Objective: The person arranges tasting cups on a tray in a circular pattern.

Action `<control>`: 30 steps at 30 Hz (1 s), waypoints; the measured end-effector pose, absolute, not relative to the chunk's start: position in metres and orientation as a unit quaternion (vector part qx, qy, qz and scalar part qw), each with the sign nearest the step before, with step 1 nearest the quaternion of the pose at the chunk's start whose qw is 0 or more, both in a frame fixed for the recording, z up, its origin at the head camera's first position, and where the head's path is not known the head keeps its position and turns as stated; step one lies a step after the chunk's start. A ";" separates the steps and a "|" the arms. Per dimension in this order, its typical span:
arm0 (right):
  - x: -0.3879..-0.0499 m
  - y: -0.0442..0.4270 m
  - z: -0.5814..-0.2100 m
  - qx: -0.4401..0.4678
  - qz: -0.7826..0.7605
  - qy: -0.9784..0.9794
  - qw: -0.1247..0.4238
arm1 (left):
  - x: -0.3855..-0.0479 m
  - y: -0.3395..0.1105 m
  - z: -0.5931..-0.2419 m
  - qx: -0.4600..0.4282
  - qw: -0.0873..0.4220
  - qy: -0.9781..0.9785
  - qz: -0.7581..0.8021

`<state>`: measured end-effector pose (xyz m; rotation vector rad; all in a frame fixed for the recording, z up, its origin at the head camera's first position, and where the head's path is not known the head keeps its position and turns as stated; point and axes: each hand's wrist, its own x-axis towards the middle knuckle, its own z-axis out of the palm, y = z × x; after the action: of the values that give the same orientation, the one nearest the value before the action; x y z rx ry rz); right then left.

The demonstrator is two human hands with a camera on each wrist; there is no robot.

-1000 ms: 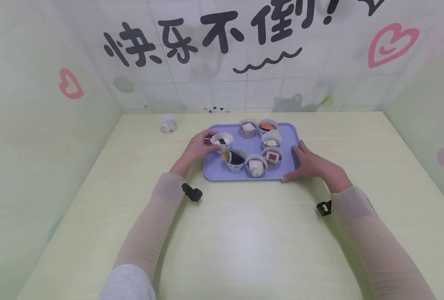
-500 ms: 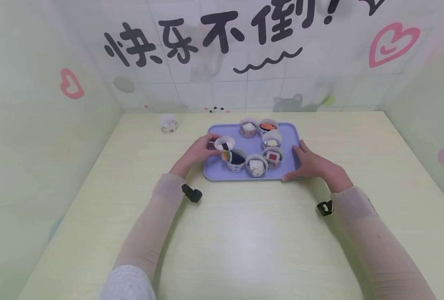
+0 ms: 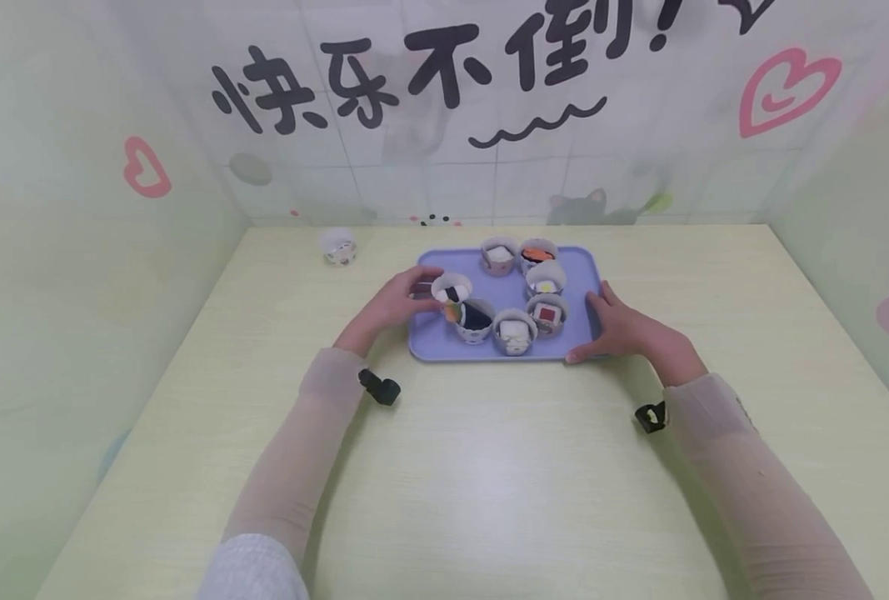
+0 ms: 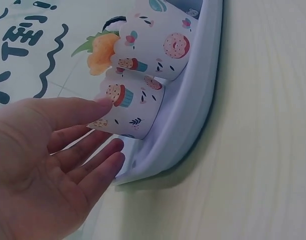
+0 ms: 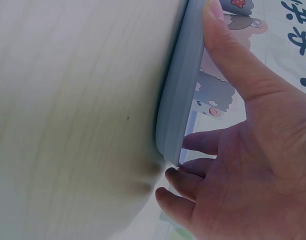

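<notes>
On a lavender tray [image 3: 504, 287] stand several patterned paper cups with toy sushi pieces. My left hand [image 3: 393, 302] is beside the left-hand cup [image 3: 451, 287], which has a white piece with a black band. In the left wrist view the thumb reaches that cup's wall [image 4: 130, 107]; the other fingers are spread loosely beneath and apart from it. A cup with a hand roll [image 3: 476, 318] stands directly in front. My right hand [image 3: 624, 327] rests at the tray's right end, its thumb [image 5: 228, 47] touching the rim and its fingers spread around the far corner.
Another paper cup [image 3: 339, 248] stands alone at the back left of the pale wooden table [image 3: 459, 475]. Behind the tray is a wall [image 3: 414, 187] with black lettering, and side walls border the table left and right.
The left-hand cup has moved slightly right and nearer, up to the hand-roll cup. My left hand went with it, then drew back a little to the left. The right hand stays put.
</notes>
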<state>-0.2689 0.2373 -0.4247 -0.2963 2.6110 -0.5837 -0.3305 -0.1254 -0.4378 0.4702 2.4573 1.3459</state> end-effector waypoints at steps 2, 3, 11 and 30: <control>-0.269 0.237 -0.425 -0.106 -0.211 0.945 0.224 | -0.330 -0.127 -0.438 0.164 0.145 0.853 0.474; -0.269 0.237 -0.425 -0.106 -0.211 0.945 0.225 | -0.330 -0.128 -0.438 0.164 0.143 0.852 0.477; -0.270 0.238 -0.428 -0.108 -0.210 0.946 0.223 | -0.328 -0.137 -0.437 0.164 0.106 0.849 0.492; -0.269 0.238 -0.426 -0.110 -0.208 0.946 0.223 | -0.326 -0.160 -0.432 0.125 0.088 0.854 0.497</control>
<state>-0.2694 0.2385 -0.4264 -0.3050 2.6113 -0.5732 -0.3265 -0.1595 -0.4321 0.3720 2.5430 1.4808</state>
